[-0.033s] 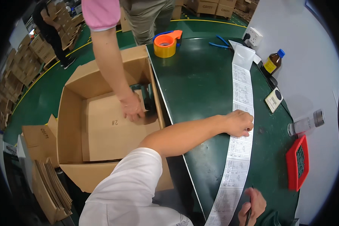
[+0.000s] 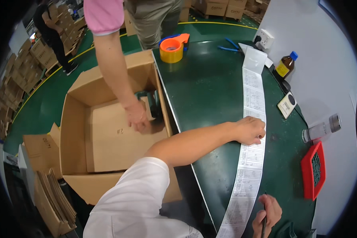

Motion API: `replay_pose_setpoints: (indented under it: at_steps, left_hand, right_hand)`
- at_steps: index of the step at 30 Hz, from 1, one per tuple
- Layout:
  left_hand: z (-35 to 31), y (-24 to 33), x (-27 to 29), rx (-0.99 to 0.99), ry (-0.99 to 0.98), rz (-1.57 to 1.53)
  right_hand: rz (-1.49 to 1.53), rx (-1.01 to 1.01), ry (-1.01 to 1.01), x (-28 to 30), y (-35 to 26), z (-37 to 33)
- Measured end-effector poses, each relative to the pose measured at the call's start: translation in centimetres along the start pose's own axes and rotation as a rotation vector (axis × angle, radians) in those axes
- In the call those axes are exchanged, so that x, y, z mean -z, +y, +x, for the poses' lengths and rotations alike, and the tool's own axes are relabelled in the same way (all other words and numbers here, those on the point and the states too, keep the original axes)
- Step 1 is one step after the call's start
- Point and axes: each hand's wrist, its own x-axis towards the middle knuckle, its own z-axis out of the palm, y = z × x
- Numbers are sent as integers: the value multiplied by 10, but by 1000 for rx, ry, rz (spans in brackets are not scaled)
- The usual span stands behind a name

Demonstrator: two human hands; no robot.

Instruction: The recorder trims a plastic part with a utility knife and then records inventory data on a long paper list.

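A long, narrow strip of printed paper (image 2: pixel 252 158) runs down the green tabletop. My left hand (image 2: pixel 249 130) rests on its middle with the fingers curled closed; whether anything is inside them is hidden. Low in the view, right of the strip, my right hand (image 2: pixel 268 214) grips a thin dark pen (image 2: pixel 264 222). To the left, a co-worker's hand (image 2: pixel 138 117) reaches into an open cardboard box (image 2: pixel 73 139), next to dark green parts (image 2: pixel 156 105) standing against its right inner wall.
Orange tape dispenser (image 2: pixel 171 50) and blue-handled pliers (image 2: pixel 229 47) lie at the table's far side. Along the right stand a brown bottle (image 2: pixel 285 65), a clear bottle (image 2: pixel 319 131) and a red tray (image 2: pixel 305 174) of small green pieces. Folded cardboard (image 2: pixel 53 198) leans at lower left.
The whole view shifts slightly. My right hand with the pen sits a touch higher and farther right. My left hand stays on the paper strip.
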Motion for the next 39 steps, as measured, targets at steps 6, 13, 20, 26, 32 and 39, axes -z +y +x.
replay_pose_setpoints:
  at_steps: [6, 13, 20, 26, 32, 39]
  left_hand:
    - [0, 5, 7, 22, -71, -13]
    - [-1, 16, 5, -17, -109, -31]
    - [0, 16, 5, -46, -136, -60]
    - [-2, 12, 5, -68, -135, -25]
    - [-4, 13, 9, -23, -157, -82]
    - [4, 1, 5, -132, -157, -151]
  right_hand:
    - [358, -231, 116, -32, 9, 58]
    - [481, -440, 93, -58, 31, 32]
    - [616, -452, 150, -65, 46, 19]
    - [729, -437, 201, -69, 53, 12]
    - [758, -491, 174, -71, 51, 6]
    - [666, -633, 148, -58, 44, 11]
